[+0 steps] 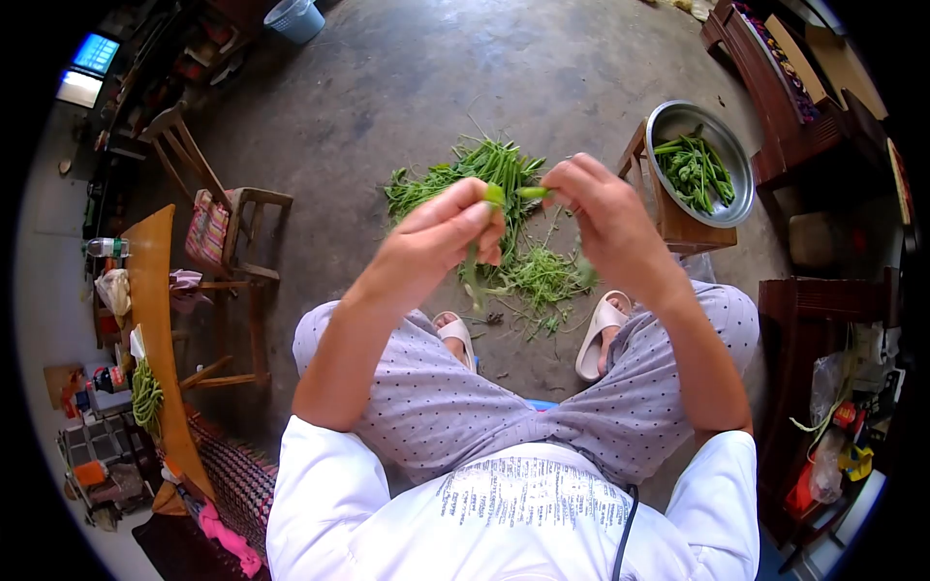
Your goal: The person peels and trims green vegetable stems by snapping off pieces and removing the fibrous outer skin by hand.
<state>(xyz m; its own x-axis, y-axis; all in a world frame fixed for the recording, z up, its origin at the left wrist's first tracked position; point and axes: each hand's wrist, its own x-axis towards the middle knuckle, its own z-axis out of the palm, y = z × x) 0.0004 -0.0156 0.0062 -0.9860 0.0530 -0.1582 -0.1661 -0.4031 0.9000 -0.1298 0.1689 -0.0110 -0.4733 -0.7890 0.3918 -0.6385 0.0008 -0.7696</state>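
My left hand pinches a green stem near the middle of the view, with a paler strand hanging below the fingers. Close to its right, my right hand grips a short green stem piece between thumb and fingers. A small gap shows between the two pieces. Beneath and beyond the hands, a pile of green stalks lies on the floor. Nearer my feet is a looser heap of thin green trimmings. A metal basin at the right holds leafy green stalks.
The basin rests on a wooden stool. At the left stand a wooden chair and a table. A blue bucket is at the top left. Dark wooden furniture lines the right side.
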